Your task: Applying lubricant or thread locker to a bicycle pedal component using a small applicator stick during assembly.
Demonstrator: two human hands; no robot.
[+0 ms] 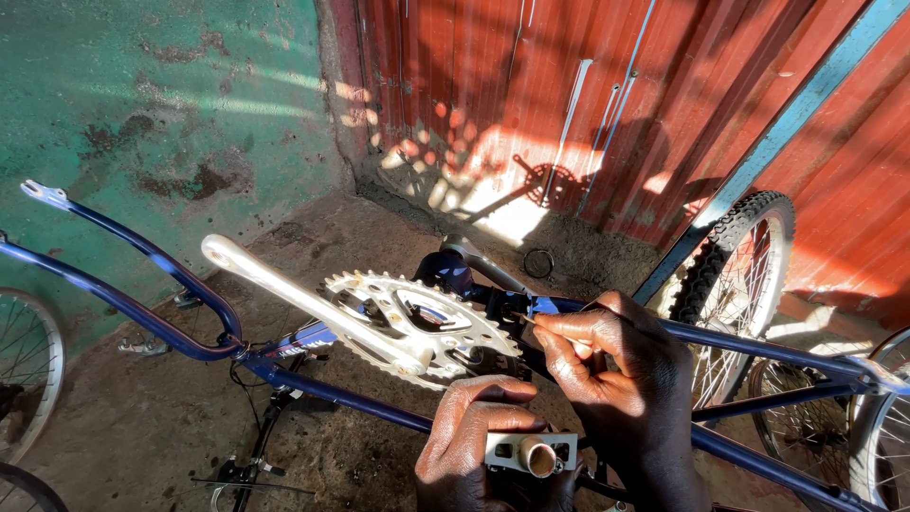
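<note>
The left hand [474, 431] is closing around a grey pedal [531, 453], seemingly steadying the crank, while the right hand [607, 365] is pinching a thin tool whose tip is meeting the blue bicycle frame [360, 398] just beside the toothed chainring [417, 327] — a precision grip. The frame is lying upturned over a dusty concrete floor [313, 237] — green wall [161, 104] and red corrugated sheeting [588, 95] are catching sunlight behind.
</note>
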